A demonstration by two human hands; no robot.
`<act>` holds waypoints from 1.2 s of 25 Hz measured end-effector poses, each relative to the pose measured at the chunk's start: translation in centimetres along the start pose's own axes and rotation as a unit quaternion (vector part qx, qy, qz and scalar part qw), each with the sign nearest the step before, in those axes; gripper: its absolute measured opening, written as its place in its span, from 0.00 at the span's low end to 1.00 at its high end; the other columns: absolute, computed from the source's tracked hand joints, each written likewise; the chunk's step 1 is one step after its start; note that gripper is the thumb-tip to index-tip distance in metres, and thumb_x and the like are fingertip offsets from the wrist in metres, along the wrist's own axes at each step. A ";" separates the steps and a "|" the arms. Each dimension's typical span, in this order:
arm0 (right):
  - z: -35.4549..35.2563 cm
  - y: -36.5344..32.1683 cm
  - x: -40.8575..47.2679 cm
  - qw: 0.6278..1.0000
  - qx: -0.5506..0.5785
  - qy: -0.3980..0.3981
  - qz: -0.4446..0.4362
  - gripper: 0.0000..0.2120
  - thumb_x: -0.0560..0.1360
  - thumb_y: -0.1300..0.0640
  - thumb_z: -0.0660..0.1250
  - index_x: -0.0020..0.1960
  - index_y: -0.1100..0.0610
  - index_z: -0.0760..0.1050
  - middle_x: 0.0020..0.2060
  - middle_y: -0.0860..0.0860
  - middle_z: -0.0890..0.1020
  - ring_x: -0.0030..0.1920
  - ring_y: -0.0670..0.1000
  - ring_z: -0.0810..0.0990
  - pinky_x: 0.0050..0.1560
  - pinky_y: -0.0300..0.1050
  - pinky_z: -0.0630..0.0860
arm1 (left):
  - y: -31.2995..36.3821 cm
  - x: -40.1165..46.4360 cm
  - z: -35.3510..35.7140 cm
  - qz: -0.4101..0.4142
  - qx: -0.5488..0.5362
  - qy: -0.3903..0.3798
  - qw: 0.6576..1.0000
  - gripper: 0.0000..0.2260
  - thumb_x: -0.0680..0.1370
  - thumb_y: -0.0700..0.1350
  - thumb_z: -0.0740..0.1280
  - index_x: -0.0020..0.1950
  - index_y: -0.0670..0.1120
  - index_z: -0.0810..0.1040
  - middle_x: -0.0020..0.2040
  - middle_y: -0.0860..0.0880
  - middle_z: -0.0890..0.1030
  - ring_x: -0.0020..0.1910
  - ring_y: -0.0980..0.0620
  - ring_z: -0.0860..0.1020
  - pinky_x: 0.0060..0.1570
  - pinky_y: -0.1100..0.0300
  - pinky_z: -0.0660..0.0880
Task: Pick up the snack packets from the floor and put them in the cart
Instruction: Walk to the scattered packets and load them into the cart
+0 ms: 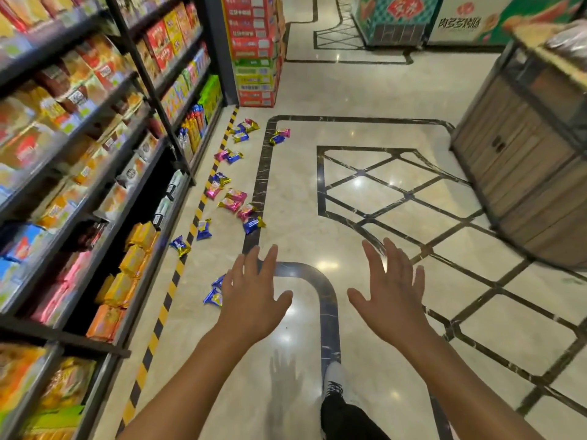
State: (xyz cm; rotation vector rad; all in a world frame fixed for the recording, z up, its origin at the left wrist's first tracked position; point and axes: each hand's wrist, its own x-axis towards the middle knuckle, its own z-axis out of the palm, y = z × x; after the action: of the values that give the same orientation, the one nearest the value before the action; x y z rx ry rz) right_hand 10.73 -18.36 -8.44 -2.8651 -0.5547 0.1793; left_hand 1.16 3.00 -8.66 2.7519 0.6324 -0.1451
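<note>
Approach step, nothing picked yet; left grip [254, 296] and right grip [390, 293] spread flat, empty; nearest snack packets [214, 295] just left of the left grip; next, stoop and pinch one; cart unseen.

Your left hand [254, 296] and right hand [392, 293] held out, fingers spread, holding nothing. Blue packet [213, 296] just left of your left hand. More snack packets [236, 200] scattered ahead of it along shelf [133, 173]. Wooden counter [521, 173] beyond your right hand.
</note>
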 end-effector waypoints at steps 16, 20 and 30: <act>-2.7 3.0 25.4 0.993 0.013 -0.034 -0.115 0.41 0.77 0.39 0.62 0.79 0.45 0.41 0.79 0.52 0.44 0.79 0.56 0.43 0.77 0.61 0.44 | 4.6 20.5 -1.2 -0.121 -0.017 0.009 0.992 0.38 0.79 0.62 0.61 0.81 0.58 0.41 0.82 0.48 0.46 0.80 0.43 0.45 0.76 0.45 0.49; -1.6 -0.1 31.1 0.989 0.006 -0.059 -0.137 0.41 0.77 0.39 0.62 0.79 0.44 0.41 0.79 0.52 0.43 0.79 0.56 0.42 0.77 0.62 0.42 | 1.5 25.7 -1.4 -0.157 -0.033 0.008 0.987 0.39 0.79 0.62 0.62 0.81 0.58 0.42 0.82 0.48 0.47 0.80 0.43 0.46 0.75 0.43 0.50; -1.4 -10.5 45.2 0.987 -0.024 -0.060 -0.147 0.41 0.77 0.39 0.61 0.79 0.44 0.40 0.80 0.52 0.43 0.79 0.56 0.44 0.76 0.63 0.44 | -5.8 40.4 -6.3 -0.149 -0.069 0.028 0.986 0.37 0.79 0.61 0.61 0.81 0.57 0.43 0.82 0.48 0.47 0.80 0.44 0.46 0.75 0.45 0.51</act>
State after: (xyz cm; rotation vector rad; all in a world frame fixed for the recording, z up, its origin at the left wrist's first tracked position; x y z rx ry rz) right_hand 48.91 8.06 -8.09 -2.7867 -1.0068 0.2928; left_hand 35.07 26.54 -11.04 2.5225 1.0271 -0.0882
